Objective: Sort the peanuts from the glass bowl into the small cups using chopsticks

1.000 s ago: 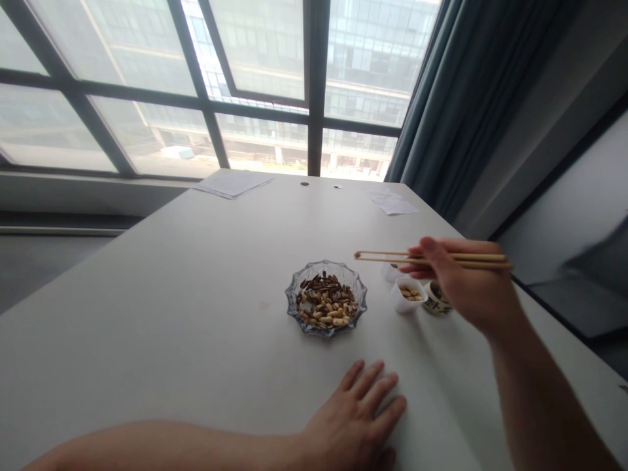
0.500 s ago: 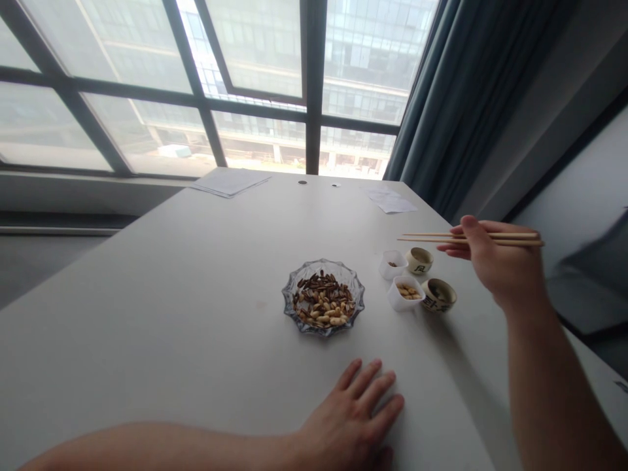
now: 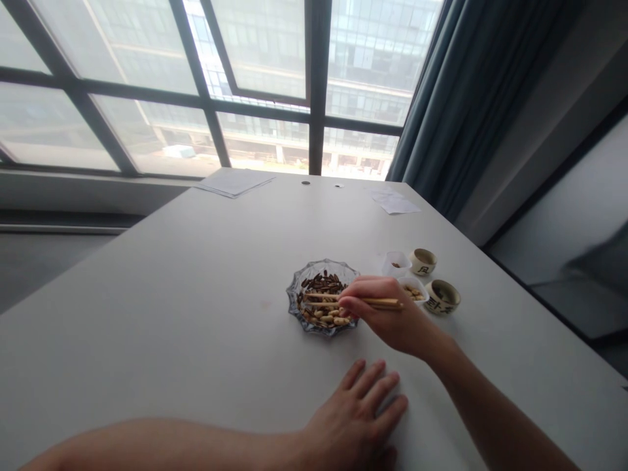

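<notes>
My right hand is closed around a pair of wooden chopsticks, and their tips reach into a scalloped glass bowl of dark seeds and peanuts. Whether the tips grip anything I cannot tell. My left hand lies flat on the white table with its fingers spread, holding nothing, a little in front of the bowl. Just right of the bowl stand two small white cups, one with peanuts, and two small ceramic cups with dark markings.
Papers lie at the table's far left, more sheets at the far right. Beyond the far edge is a large window; a grey curtain hangs at the right. The table's right edge runs beside a dark wall.
My right hand has come down and to the left from above the small cups, bringing the chopstick tips into the glass bowl. My left hand has stayed put.
</notes>
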The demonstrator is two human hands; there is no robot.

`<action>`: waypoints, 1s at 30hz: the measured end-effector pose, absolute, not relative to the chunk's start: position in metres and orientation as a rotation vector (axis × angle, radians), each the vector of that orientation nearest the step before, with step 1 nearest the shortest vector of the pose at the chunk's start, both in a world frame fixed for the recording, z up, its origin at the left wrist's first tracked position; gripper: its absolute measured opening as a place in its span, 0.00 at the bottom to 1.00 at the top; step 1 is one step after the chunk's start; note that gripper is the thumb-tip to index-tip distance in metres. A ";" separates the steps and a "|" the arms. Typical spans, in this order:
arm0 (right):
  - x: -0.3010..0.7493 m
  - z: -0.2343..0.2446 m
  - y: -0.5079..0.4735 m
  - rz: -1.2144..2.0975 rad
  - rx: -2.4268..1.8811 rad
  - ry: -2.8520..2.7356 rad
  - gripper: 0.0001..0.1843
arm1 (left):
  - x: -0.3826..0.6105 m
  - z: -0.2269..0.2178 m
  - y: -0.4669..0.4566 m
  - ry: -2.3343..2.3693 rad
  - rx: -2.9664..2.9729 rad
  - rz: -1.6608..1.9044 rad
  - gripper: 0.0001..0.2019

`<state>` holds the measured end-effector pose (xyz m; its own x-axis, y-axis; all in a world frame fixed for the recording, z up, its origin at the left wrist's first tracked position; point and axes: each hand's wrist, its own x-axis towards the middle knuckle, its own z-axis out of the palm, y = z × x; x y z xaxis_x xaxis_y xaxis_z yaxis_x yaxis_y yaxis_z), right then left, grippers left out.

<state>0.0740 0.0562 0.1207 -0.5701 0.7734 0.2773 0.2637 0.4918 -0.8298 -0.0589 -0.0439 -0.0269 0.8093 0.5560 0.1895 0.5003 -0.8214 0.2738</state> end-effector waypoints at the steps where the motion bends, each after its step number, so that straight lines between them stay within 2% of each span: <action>1: 0.073 0.119 0.057 1.009 -0.839 -2.086 0.17 | -0.059 -0.027 -0.044 0.817 2.787 0.386 0.27; 16: 0.070 0.108 0.061 0.944 -0.741 -2.081 0.14 | -0.059 -0.028 -0.044 0.811 2.808 0.396 0.26; 30: 0.071 0.110 0.060 1.018 -0.825 -2.030 0.19 | -0.059 -0.029 -0.043 0.808 2.795 0.398 0.27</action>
<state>0.0707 0.0602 0.1102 -0.5444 0.7810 0.3060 0.2222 0.4861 -0.8452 -0.0594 -0.0432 -0.0294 0.8139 0.5457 0.1993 0.4904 -0.8293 0.2678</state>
